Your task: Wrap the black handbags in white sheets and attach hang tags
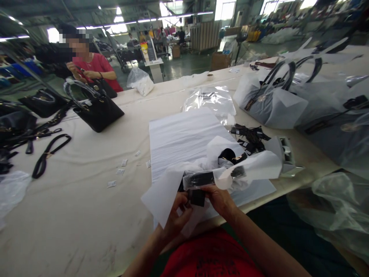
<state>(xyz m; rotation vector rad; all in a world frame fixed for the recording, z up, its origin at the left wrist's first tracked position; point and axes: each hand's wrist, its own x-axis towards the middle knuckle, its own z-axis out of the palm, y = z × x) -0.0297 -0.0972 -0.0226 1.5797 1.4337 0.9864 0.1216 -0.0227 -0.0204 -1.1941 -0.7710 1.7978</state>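
At the table's near edge, my left hand (pixel 179 213) is closed on the left side of a small black tag (pixel 198 198). My right hand (pixel 219 200) pinches the same tag by its upper right corner. Just beyond the fingers runs a black strap or handle wrapped in clear film (pixel 199 179). White tissue paper (pixel 248 169) is bunched around it and covers most of the dark item beneath, so its full shape is hidden. Flat sheets of white paper (pixel 178 134) lie under all this.
Several black tags with cords (pixel 249 136) lie to the right, near tissue-wrapped handbags (pixel 268 100). Clear plastic bags (pixel 210 100) are beyond the paper. Small white packets (pixel 112 184), a black strap (pixel 49 156) and a black handbag (pixel 99 111) lie left. A co-worker (pixel 95 65) handles another bag.
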